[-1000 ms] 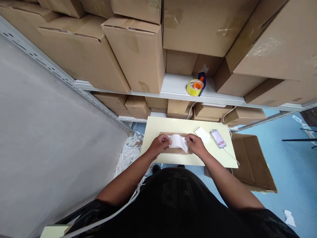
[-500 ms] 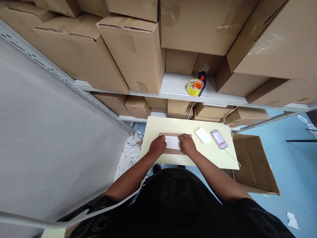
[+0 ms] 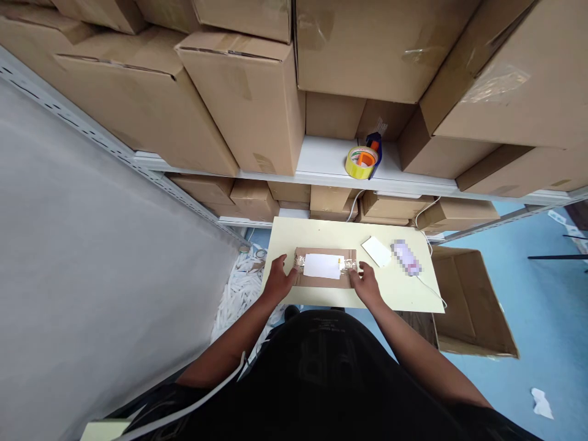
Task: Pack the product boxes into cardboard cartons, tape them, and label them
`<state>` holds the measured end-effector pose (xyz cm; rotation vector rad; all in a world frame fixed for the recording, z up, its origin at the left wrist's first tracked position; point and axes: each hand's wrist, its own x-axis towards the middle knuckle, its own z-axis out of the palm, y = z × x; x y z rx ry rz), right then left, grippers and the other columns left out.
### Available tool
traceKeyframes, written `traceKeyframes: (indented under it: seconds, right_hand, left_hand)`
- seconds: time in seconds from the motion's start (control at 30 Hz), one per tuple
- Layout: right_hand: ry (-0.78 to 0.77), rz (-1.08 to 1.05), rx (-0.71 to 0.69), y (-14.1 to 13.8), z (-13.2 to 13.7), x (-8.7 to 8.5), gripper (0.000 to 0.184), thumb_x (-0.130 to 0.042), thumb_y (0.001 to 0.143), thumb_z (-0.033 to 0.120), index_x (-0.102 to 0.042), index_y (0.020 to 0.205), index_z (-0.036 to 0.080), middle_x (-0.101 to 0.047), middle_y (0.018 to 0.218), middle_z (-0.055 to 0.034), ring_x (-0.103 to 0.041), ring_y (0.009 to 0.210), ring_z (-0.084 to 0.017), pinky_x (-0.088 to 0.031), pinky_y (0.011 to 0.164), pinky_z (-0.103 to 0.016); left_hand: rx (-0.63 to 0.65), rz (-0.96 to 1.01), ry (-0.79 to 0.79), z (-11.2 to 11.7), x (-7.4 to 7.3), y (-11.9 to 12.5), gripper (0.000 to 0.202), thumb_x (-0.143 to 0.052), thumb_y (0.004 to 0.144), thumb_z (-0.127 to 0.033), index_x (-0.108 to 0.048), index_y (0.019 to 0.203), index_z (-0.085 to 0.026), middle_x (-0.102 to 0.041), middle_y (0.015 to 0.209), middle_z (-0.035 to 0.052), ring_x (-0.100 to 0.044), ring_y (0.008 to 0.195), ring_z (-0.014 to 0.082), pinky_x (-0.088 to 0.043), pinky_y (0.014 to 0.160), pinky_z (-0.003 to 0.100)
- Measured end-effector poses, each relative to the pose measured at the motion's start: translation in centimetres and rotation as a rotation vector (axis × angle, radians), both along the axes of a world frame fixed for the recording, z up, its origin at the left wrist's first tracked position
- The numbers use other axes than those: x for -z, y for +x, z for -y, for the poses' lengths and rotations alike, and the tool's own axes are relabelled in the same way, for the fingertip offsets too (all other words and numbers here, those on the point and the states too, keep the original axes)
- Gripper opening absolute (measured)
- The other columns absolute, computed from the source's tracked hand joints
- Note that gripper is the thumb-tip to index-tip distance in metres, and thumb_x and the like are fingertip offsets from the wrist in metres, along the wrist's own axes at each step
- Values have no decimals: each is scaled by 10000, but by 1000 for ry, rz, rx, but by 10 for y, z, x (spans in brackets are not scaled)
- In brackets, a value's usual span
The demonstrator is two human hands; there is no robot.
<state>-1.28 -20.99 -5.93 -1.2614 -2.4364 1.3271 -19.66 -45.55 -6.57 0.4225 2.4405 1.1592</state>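
A small flat cardboard box [image 3: 316, 283] lies on the table in front of me. On its top is a white paper label [image 3: 321, 266], and shiny clear tape shows at both ends of the label. My left hand [image 3: 279, 280] is at the box's left edge, fingers spread and thumb by the edge. At the opposite end my right hand [image 3: 366, 284] has its fingers apart, with the thumb at the box's right edge. Whether the thumbs press on the cardboard I cannot tell.
A white pad [image 3: 376, 251] and a blurred-out phone-like thing [image 3: 406, 258] with a white cable lie on the pale table [image 3: 294, 230]. A tape dispenser [image 3: 362, 162] with yellow tape sits on the shelf among cardboard boxes. A large open carton [image 3: 473, 300] stands right of the table.
Both hands have moved off the label and apart, out to the two ends of the box. Their fingers have opened, and the whole label and the tape now show.
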Motion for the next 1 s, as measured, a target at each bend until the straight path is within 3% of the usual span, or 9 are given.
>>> traceKeyframes:
  seconds: [0.07,0.13,0.23,0.4,0.5,0.67,1.0]
  right_hand:
    - [-139,-31,-7,4,7,3,610,-547,917,590,-558,1364,175,-649,1324,-151,-660,1123,-310,-533,953,-429]
    - [-179,-64,-13,4,14,5,596,-575,901,582,-560,1359,201,-683,1303,-123,-660,1169,-308,-520,990,-420]
    - [-205,-41,13,2,19,7,624,-586,889,557,-513,1409,219,-699,1307,-111,-673,1179,-307,-518,1002,-425]
    - [-200,41,23,2,18,10,626,-578,887,529,-489,1426,223,-713,1282,-115,-695,1144,-303,-523,963,-411]
    - [-198,73,38,0,17,10,608,-567,888,528,-489,1419,240,-718,1268,-101,-695,1129,-293,-520,943,-404]
    - [-164,146,82,-11,20,5,642,-614,841,645,-523,1320,229,-738,1190,-111,-713,1042,-293,-526,891,-401]
    - [-75,214,37,-18,23,9,663,-633,832,654,-488,1297,205,-737,1156,-133,-711,1038,-302,-511,879,-379]
  left_hand:
    - [-3,218,43,1,6,6,620,-607,934,-424,-441,1476,-172,-510,1502,181,-597,1275,287,-477,1056,411]
    - [51,295,91,0,10,13,575,-607,934,-396,-481,1453,-182,-568,1466,162,-611,1267,283,-467,1066,408]
    - [107,233,119,-3,12,20,524,-615,917,-347,-541,1410,-186,-626,1408,141,-591,1292,297,-437,1096,419]
    - [90,235,132,-3,14,19,574,-638,888,-320,-526,1433,-178,-627,1411,149,-583,1299,303,-436,1080,409]
    - [59,280,139,-7,12,16,503,-633,886,-329,-565,1363,-188,-670,1338,130,-627,1224,282,-458,1025,375]
    - [-16,259,-31,-19,10,9,482,-659,874,-499,-585,1212,-163,-667,1253,175,-658,1110,306,-478,916,376]
    - [61,173,-84,-18,26,5,504,-663,867,-465,-544,1242,-150,-608,1304,195,-620,1195,315,-464,980,381]
